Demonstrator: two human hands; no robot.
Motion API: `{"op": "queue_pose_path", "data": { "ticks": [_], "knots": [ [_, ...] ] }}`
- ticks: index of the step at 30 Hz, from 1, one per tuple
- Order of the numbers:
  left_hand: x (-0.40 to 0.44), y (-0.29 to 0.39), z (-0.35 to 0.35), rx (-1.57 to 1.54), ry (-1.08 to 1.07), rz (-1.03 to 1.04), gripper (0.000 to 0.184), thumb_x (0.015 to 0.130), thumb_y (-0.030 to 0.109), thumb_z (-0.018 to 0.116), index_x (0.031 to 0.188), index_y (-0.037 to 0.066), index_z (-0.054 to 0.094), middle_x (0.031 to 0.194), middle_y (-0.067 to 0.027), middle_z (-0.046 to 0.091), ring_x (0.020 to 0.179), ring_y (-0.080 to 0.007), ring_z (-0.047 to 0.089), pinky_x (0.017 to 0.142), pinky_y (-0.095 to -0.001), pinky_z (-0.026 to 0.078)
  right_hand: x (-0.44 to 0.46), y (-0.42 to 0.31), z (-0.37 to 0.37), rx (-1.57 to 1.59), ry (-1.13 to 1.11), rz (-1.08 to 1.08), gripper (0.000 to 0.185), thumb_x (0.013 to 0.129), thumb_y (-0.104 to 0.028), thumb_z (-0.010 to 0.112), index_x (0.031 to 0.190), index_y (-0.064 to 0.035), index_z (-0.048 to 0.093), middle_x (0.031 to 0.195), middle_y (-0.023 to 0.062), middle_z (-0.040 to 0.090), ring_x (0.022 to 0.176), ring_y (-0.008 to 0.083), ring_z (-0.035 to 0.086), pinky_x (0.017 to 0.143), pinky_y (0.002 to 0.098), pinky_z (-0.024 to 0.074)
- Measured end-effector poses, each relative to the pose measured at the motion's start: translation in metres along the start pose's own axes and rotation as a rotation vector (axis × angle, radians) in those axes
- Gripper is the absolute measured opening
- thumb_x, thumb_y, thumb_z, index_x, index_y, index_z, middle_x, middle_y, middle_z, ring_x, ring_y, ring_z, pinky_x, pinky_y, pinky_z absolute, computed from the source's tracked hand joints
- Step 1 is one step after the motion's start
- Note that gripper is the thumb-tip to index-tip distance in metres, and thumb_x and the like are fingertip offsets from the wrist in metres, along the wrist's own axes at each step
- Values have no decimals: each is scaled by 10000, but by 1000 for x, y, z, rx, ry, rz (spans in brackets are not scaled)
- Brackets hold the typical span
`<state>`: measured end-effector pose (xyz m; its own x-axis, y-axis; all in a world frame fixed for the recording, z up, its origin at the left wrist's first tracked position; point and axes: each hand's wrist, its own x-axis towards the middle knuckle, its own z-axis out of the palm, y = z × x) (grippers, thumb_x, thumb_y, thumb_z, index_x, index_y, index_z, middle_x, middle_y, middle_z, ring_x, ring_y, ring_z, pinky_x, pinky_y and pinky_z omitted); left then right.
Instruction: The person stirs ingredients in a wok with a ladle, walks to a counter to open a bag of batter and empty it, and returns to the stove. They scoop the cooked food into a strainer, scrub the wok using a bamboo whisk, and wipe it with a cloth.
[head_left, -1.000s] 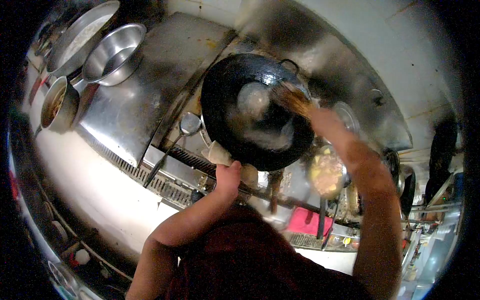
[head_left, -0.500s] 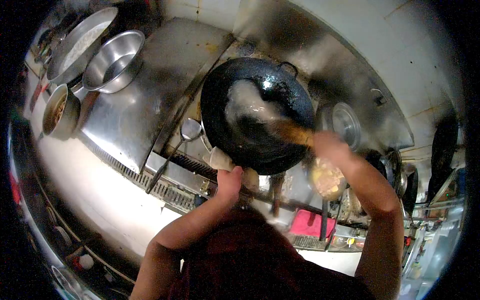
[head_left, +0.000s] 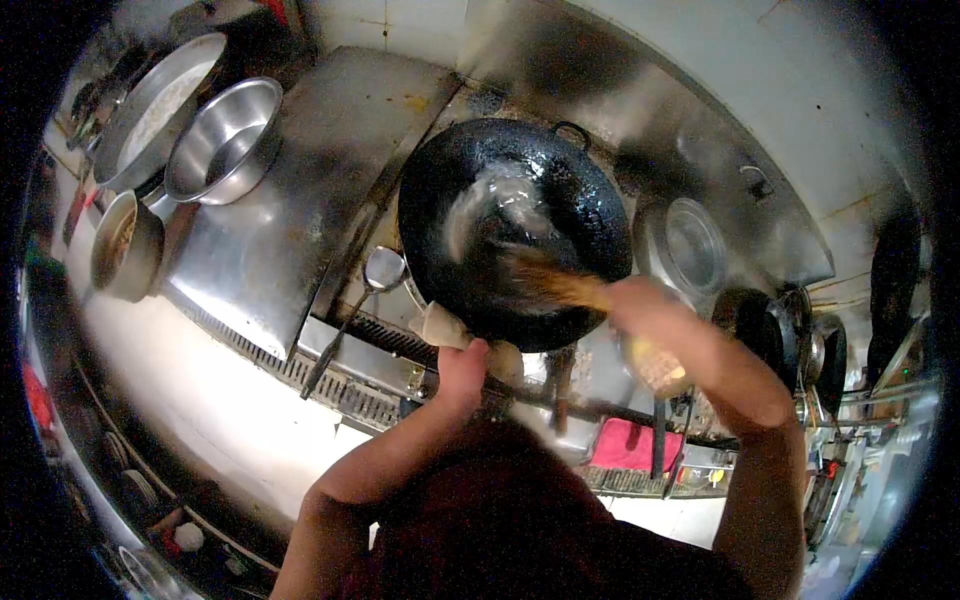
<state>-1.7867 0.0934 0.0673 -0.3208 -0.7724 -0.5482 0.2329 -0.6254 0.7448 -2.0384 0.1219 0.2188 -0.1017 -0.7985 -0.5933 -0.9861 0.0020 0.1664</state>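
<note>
A large black wok sits on the stove with water swirling inside it. My right hand is closed around a bamboo wok brush, whose bristles are down in the wok and smeared by motion. At the wok's near rim, my left hand grips a folded pale cloth. The cloth lies against the rim; whether a handle is under it is hidden. Left of the wok rests a ladle with its dark handle pointing toward me.
A steel basin, a large pan of whitish contents and a small pot stand at left. Right of the wok are a round metal lid, a bowl of yellowish food partly behind my forearm, and a pink cloth.
My right hand has swept the brush a little left and toward me across the wok. The water has shifted and spread. My left hand keeps its hold on the cloth.
</note>
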Motion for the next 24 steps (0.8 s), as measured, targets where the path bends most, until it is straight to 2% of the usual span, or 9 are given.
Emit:
{"op": "queue_pose_path", "data": {
  "ticks": [3, 5, 7, 8, 10, 11, 16, 18, 24],
  "knots": [
    [-4, 3, 4, -93, 27, 59, 300, 741, 25, 530, 1028, -18, 451, 943, -83, 527, 812, -183, 502, 712, -311, 428, 12, 17, -18, -141, 79, 272, 225, 739, -75, 503, 939, -35, 598, 865, 182, 615, 826, 316, 609, 683, 422, 489],
    [-8, 5, 4, -46, 78, 11, 194, 736, 32, 542, 917, -6, 485, 845, -66, 541, 722, -179, 508, 655, -301, 424, 37, 6, -41, 120, 132, 396, 244, 723, -112, 566, 957, -49, 583, 899, 171, 613, 821, 305, 606, 684, 411, 489],
    [-14, 13, 9, -50, 96, 7, 173, 729, 39, 554, 884, 4, 485, 802, -58, 537, 687, -173, 501, 623, -300, 416, 94, 16, 1, 200, 296, 137, 306, 722, -149, 592, 1022, -96, 576, 882, 175, 605, 785, 293, 601, 691, 410, 483],
    [-16, 18, 11, -57, 106, 0, 155, 723, 47, 566, 851, 13, 486, 759, -51, 534, 653, -167, 495, 592, -299, 408, 128, 15, 35, 487, 485, 42, 373, 751, -192, 598, 1119, -159, 545, 795, 153, 593, 614, 244, 587, 562, 388, 497],
    [-18, 25, 14, -17, 148, -58, 155, 717, 51, 574, 837, 20, 482, 746, -47, 529, 640, -160, 488, 571, -297, 399, 120, -31, 3, 1266, 23, 106, 521, 796, -235, 585, 1280, -211, 393, 721, 72, 545, 384, 129, 459, 305, 262, 388],
    [-19, 26, 14, 17, 185, -117, 156, 711, 56, 583, 823, 27, 478, 732, -44, 524, 627, -153, 482, 550, -296, 390, 110, -52, -6, 1392, 63, 37, 435, 788, -235, 601, 1195, -157, 471, 624, 38, 508, 356, 120, 429, 289, 270, 357],
    [-1, 1, 2, -111, 66, -95, 160, 699, 67, 590, 803, 14, 480, 718, -42, 520, 604, -152, 475, 536, -302, 388, 22, -66, -23, 883, -242, -56, 512, 775, -269, 588, 1259, -227, 426, 803, 105, 594, 553, 181, 557, 495, 326, 466],
    [-6, 1, 3, -58, 68, -79, 158, 698, 69, 587, 797, 10, 479, 718, -43, 518, 599, -151, 473, 537, -302, 389, -8, -33, -5, 543, -19, -243, 410, 763, -235, 572, 1164, -205, 497, 747, 115, 601, 600, 268, 577, 551, 381, 485],
    [-19, 10, -5, 9, 69, 110, 142, 696, 64, 569, 785, -15, 492, 713, -31, 500, 618, -111, 446, 538, -268, 377, -101, 26, -13, 387, 101, 196, 392, 741, -245, 569, 1124, -168, 535, 874, 158, 612, 757, 309, 600, 702, 396, 476]
  ]
}}
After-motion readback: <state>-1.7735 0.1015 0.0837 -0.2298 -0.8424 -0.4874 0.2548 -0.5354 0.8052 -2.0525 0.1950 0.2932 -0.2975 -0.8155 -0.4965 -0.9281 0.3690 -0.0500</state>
